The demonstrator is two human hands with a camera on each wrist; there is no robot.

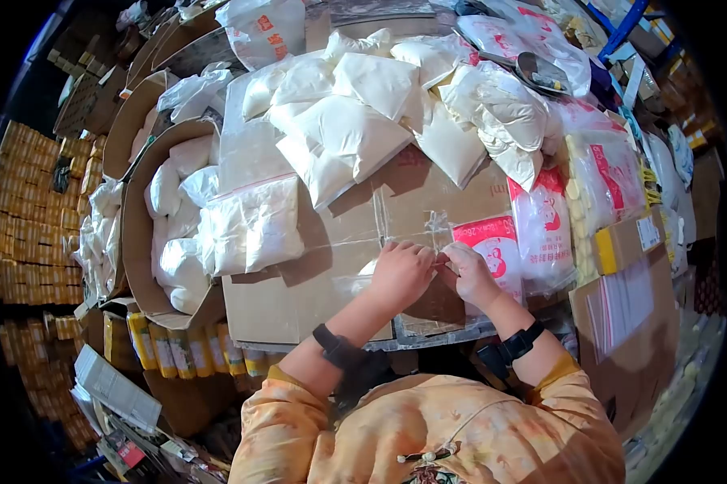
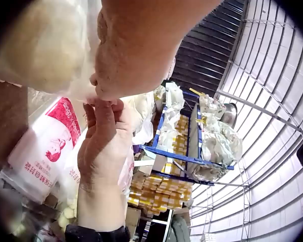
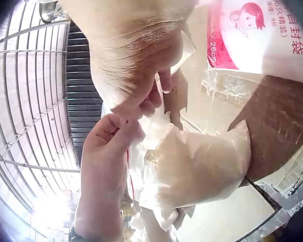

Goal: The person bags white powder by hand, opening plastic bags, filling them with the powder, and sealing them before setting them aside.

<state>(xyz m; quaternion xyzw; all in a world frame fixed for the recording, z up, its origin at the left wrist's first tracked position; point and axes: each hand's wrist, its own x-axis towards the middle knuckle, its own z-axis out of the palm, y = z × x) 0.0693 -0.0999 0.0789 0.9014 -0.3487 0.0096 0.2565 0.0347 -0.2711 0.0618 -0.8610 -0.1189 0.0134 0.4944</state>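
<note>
A clear zip bag of white powder [image 3: 197,166] lies on a flattened cardboard sheet [image 1: 299,290] in front of me. My left hand [image 1: 408,266] and right hand [image 1: 460,266] meet over it, fingertips close together, and both pinch the bag's plastic top edge. In the right wrist view the right hand [image 3: 141,65] is on top and the left hand [image 3: 108,146] comes in from below. The left wrist view has the left hand [image 2: 136,50] above, the right hand [image 2: 103,146] facing it and the powder bag [image 2: 40,45] at the upper left. Only a pale corner of the bag [image 1: 365,269] shows in the head view.
Filled powder bags [image 1: 355,121] are heaped behind the cardboard. A cardboard box [image 1: 137,234] at the left holds more. Packs of empty red-printed zip bags [image 1: 493,242] lie by my right hand. Stacked yellow cartons [image 1: 33,210] stand far left, and another carton [image 1: 630,323] at the right.
</note>
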